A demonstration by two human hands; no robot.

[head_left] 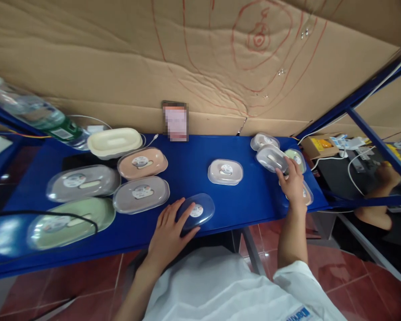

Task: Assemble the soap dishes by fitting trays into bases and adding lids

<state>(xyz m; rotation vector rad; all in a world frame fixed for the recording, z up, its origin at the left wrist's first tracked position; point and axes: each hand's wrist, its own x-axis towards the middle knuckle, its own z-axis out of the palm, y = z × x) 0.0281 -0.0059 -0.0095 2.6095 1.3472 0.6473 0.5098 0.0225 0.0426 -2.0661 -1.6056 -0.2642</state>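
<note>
Cardboard wall (pixel 87 53) w/ red scribbles, blue metal shelf (pixel 187 169), red tile floor (pixel 70 290)

White short-sleeved shirt, perhaps blue lettering; bare forearms.

Blue table (pixel 240 203) against a cardboard wall. Left side: cream dish (pixel 115 142) at back, pink lidded dish (pixel 142 163) just in front, two grey lidded dishes (pixel 83 183) (pixel 141 195) nearer, green dish (pixel 70 223) at front edge with a black cable (pixel 53 215) across it. Bottle (pixel 36 117) lying far left. Centre: grey dish (pixel 225 171); clear blue lid (pixel 196 210) near front edge under left hand (pixel 169 234). Right end: cluster of small dishes (pixel 264 141), one tilted dish (pixel 271 158) touched by right hand (pixel 292 183). Small card (pixel 175 121) upright at back.
</note>
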